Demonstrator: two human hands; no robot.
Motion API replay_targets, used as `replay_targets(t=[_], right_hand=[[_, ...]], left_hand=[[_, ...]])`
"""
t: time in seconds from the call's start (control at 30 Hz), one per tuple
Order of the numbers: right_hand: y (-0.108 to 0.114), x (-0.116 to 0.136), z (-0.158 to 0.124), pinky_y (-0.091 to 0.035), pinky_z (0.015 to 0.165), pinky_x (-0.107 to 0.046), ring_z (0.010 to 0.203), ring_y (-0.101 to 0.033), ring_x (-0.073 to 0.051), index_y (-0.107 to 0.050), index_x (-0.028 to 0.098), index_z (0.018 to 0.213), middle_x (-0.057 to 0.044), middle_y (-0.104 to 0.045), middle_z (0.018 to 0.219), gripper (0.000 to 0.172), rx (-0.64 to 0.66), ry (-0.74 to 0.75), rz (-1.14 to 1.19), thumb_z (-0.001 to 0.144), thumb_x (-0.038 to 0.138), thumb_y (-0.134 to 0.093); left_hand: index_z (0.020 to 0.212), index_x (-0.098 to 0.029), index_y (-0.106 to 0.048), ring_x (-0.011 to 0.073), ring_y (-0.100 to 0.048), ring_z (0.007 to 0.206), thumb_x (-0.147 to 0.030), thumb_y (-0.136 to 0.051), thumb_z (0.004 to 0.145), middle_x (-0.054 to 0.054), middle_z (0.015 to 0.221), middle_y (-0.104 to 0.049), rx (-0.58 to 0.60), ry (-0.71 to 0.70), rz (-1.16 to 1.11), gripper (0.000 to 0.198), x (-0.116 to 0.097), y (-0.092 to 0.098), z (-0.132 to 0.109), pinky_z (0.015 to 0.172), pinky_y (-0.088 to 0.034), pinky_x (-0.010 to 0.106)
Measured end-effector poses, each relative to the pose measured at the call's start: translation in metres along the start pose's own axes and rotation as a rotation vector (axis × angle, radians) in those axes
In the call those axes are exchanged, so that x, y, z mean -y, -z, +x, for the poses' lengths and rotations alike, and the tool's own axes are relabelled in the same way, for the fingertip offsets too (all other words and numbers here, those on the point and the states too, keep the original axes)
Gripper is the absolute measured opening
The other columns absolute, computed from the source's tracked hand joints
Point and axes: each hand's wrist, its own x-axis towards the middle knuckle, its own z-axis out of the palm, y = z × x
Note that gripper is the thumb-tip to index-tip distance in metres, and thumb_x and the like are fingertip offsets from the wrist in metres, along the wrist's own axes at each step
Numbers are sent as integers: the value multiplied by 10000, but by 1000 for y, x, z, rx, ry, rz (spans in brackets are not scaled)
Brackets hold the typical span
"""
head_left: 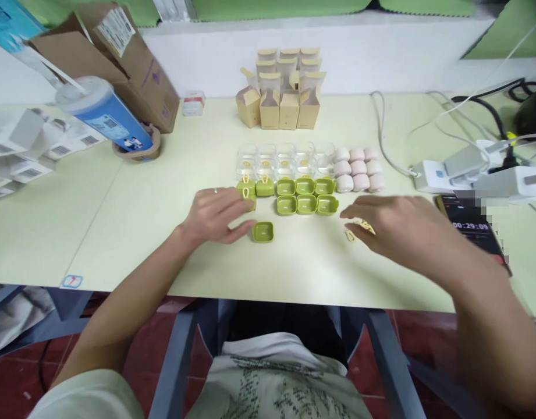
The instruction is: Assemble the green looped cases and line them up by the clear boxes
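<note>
My left hand [217, 216] is open, its fingers spread beside a single green tray-like case [263, 232] on the table. Its fingertips reach near green cases with yellow loops [265, 187], partly hiding one. My right hand [381, 221] hovers over small yellow loops [350, 235], thumb and fingers apart, holding nothing visible. Between the hands, open green cases [306, 204] stand in two rows. Behind them are clear plastic cases [286, 163], and to their right a block of pale pink and white rounded cases [359, 169].
Open cardboard boxes [288, 110] stand at the back. At left are a large carton [149, 81], a blue cup [114, 122] in a holder and white boxes [27, 145]. Power strips [442, 174], cables and a phone [472, 227] lie at right.
</note>
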Motion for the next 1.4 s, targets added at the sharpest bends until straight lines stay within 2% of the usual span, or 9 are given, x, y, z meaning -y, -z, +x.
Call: replay_targets(t=[0.13, 0.23, 0.33, 0.47, 0.6, 0.8, 0.9, 1.07, 1.4], right_hand=[[-37, 18, -41, -305, 539, -337, 611, -650, -180, -803, 167, 1217, -135, -786, 1118, 280, 151, -124, -219, 1122, 293, -572], [-50, 26, -50, -372, 529, -330, 672, -701, -191, -788, 144, 1238, -137, -769, 1121, 301, 69, -123, -219, 1130, 194, -512], [-55, 28, -53, -508, 597, -323, 781, -752, -205, -766, 117, 1255, -133, -741, 1112, 287, -44, -78, -108, 1123, 150, -513], [-52, 25, -53, -599, 706, -351, 822, -761, -222, -741, 130, 1100, -129, -719, 1061, 204, -58, -55, 26, 1114, 172, -541], [-38, 30, -41, -586, 644, -383, 737, -725, -224, -717, 183, 1101, -81, -744, 957, 146, -93, -28, 190, 1080, 144, -577], [-27, 55, -5, -676, 703, -378, 958, -816, -257, -848, 296, 1065, -74, -835, 1074, 76, -356, -64, 683, 1020, 258, -801], [-37, 59, 7, -699, 767, -355, 933, -828, -230, -857, 260, 1087, -73, -856, 1051, 103, -365, 23, 652, 1032, 213, -785], [-56, 54, 9, -683, 795, -334, 908, -824, -212, -823, 189, 1022, -111, -841, 1025, 97, -347, 238, 478, 1056, 151, -740], [-79, 61, 13, -619, 776, -392, 925, -750, -223, -778, 198, 1030, -92, -870, 1059, 126, -433, 404, 362, 1032, 76, -746]], left_hand=[[1210, -187, -697, 190, -759, 826, -509, -688, 1061, 56, 968, -788, 152, -163, -87, 356, -31, -3, 11, 622, -513, 303], [1248, -131, -684, 191, -745, 826, -451, -633, 1107, 81, 1032, -802, 249, -190, -84, 354, -44, -9, 14, 640, -544, 317], [1276, -84, -671, 209, -757, 922, -264, -656, 1084, 102, 1068, -801, 238, -226, -114, 264, -48, -15, 13, 779, -617, 332], [1271, -87, -672, 249, -755, 1068, -171, -674, 1057, 131, 1129, -791, 259, -258, -99, 230, -50, -22, 13, 878, -653, 369], [1325, -169, -662, 292, -745, 1218, -218, -636, 1090, 149, 1233, -769, 287, -178, -99, 242, -53, -28, 9, 856, -672, 373], [1422, -223, -620, 312, -754, 1267, -355, -643, 1112, 201, 1438, -691, 353, 47, -379, 338, -55, -38, -2, 980, -696, 457], [1471, -229, -579, 333, -725, 1339, -432, -742, 1058, 212, 1466, -671, 359, 225, -647, 488, -56, -40, -2, 1052, -680, 508], [1421, -250, -586, 288, -761, 1281, -304, -841, 960, 146, 1355, -739, 323, 420, -922, 530, -61, -38, 2, 1112, -655, 493], [1559, -310, -525, 279, -757, 1344, -290, -917, 877, 157, 1426, -735, 212, 528, -1195, 787, -63, -41, -2, 1083, -676, 451]])
